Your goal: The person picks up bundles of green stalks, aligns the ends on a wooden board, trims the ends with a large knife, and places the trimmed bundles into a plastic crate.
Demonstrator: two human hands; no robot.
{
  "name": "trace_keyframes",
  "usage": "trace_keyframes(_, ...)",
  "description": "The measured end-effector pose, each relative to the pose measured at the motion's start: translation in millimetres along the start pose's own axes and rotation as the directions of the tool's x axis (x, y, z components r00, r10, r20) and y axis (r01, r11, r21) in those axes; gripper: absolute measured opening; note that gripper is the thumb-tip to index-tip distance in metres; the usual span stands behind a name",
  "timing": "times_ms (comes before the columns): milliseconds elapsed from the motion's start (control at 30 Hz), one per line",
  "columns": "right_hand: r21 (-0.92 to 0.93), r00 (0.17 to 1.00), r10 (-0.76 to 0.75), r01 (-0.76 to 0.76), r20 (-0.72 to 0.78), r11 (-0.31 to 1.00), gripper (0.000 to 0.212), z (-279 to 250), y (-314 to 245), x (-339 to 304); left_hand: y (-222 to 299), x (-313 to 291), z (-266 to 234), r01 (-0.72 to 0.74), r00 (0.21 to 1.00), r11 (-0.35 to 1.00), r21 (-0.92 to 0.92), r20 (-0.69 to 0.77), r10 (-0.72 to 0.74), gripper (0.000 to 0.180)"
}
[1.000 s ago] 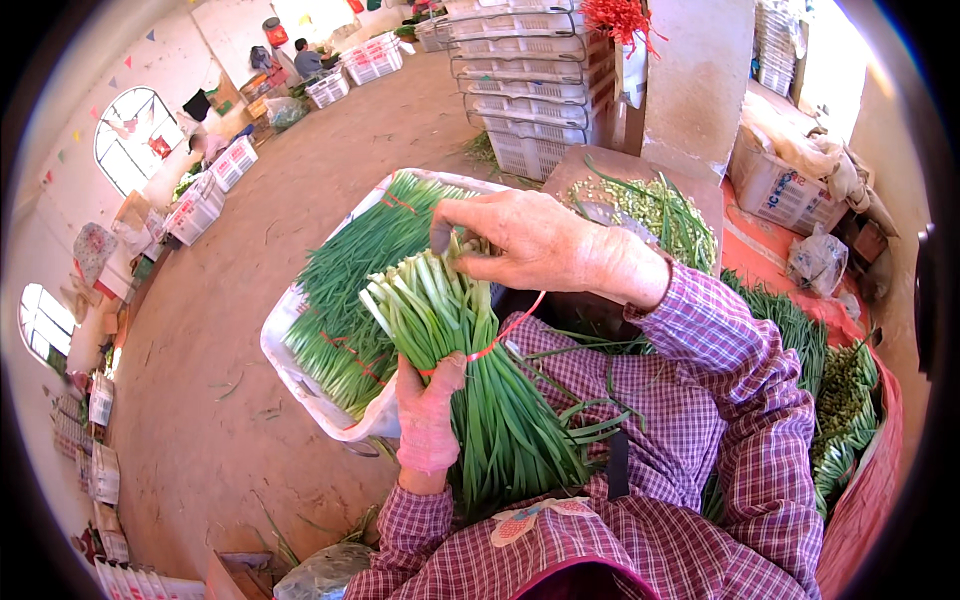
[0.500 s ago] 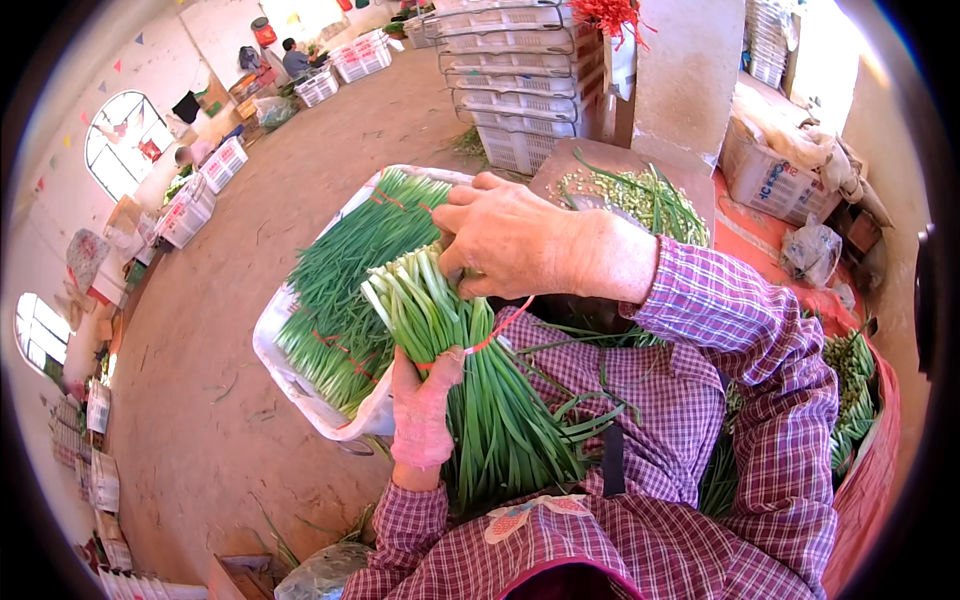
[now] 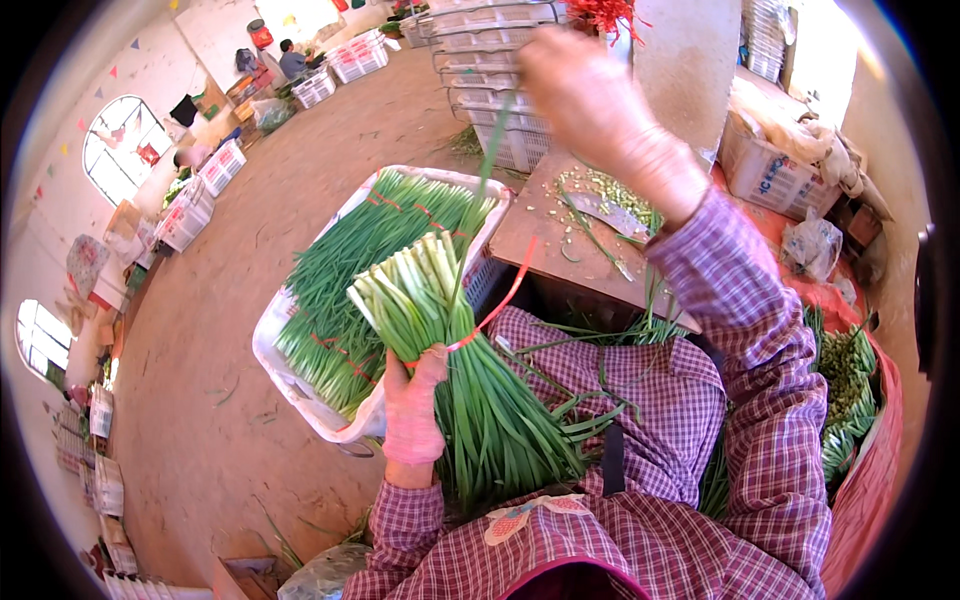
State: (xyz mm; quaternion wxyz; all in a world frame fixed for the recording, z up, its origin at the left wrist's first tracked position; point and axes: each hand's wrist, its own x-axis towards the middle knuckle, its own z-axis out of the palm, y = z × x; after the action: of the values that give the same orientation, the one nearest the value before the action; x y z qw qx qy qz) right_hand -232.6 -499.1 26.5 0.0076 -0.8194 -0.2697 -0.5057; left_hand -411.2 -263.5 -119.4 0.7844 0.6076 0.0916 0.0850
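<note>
My left hand (image 3: 412, 400), its palm wrapped in pink, is closed round a bunch of garlic chives (image 3: 500, 415). The pale cut ends point up and away, and the green leaves hang toward my lap. A red tie (image 3: 508, 297) circles the bunch by my left thumb, its loose end sticking up to the right. Raised above and blurred, my right hand (image 3: 590, 105) pinches a single chive stalk (image 3: 488, 160) that stretches up from the bunch. Just beyond the bunch, a white crate (image 3: 268, 350) lined with plastic holds tied chives (image 3: 370, 235).
A brown board (image 3: 540, 220) with chopped bits and a curved knife blade (image 3: 607, 213) lies front right. Stacked white crates (image 3: 510, 130) and red ties (image 3: 605, 15) stand behind. More chives (image 3: 848, 390) lie in red sheeting at right. Other people (image 3: 295, 62) sit far left.
My right hand has lifted up and away from the cut ends, drawing a stalk upward. The left hand keeps its hold on the bunch, which has shifted slightly left.
</note>
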Motion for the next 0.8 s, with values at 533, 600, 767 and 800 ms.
trace_keyframes(533, 0.569, 0.979, 0.005, -0.121, 0.202, 0.814, 0.008, -23, -130, -76, -3, 2, 3, -0.022, 1.000, 1.000, 0.017, 0.016, 0.022, 0.034)
trace_keyframes(600, 0.544, 0.981, 0.003, -0.110, 0.195, 0.832, 0.008, -16, -139, -78, 2, -1, 7, -0.008, 1.000, 1.000, -0.012, 0.007, 0.008, 0.035)
trace_keyframes(767, 0.339, 0.950, 0.037, -0.147, 0.311, 0.929, 0.017, -16, -154, -77, 0, -2, 7, -0.033, 0.999, 0.998, 0.049, -0.017, 0.034, 0.036)
trace_keyframes(800, 0.345, 0.952, 0.026, -0.137, 0.306, 0.929, 0.016, -16, -155, -77, 0, -3, 7, -0.035, 0.999, 0.995, 0.089, -0.034, 0.038, 0.036)
